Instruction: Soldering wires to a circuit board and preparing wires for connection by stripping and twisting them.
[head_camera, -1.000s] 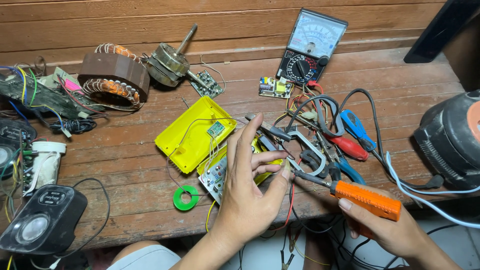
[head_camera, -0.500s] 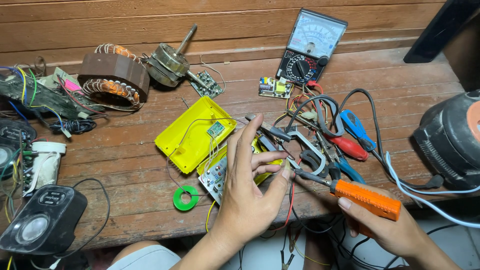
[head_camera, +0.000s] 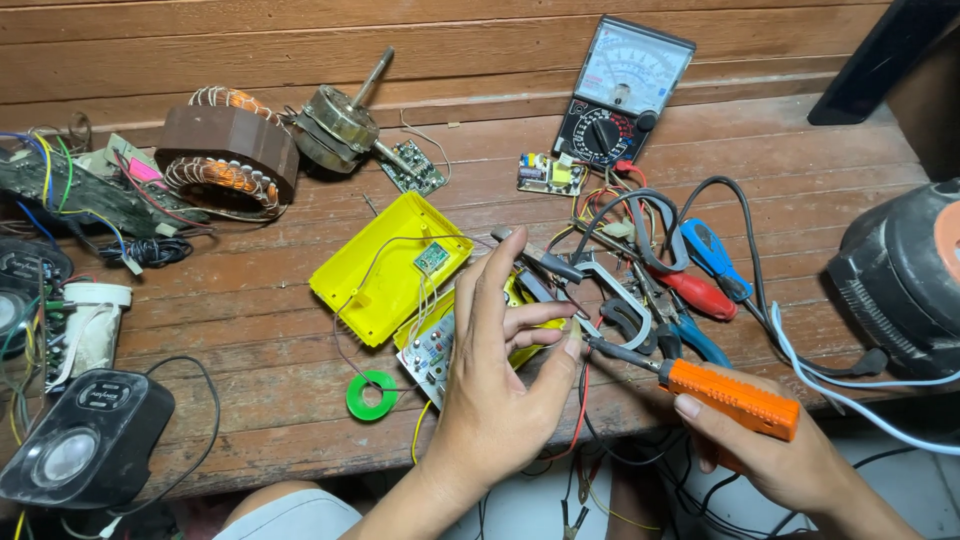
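holding steady: nothing moved since earlier frames. left hand (head_camera: 495, 400) fingers pinch board (head_camera: 432, 350); right hand (head_camera: 770, 455) clamped on iron (head_camera: 728, 397), tip at fingertips.

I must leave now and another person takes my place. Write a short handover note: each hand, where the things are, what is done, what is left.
Left hand: fingers raised over the circuit board, which lies in the open yellow case; thumb and fingertip meet near the iron's tip, what they pinch is too small to tell.
Right hand: grips the orange soldering iron, tip pointing at the left fingertips.
Nearby: green solder spool in front of the case, pliers and the analog multimeter behind.
Done: case opened, board exposed.
Left: the joint itself, apparently; case is not closed.
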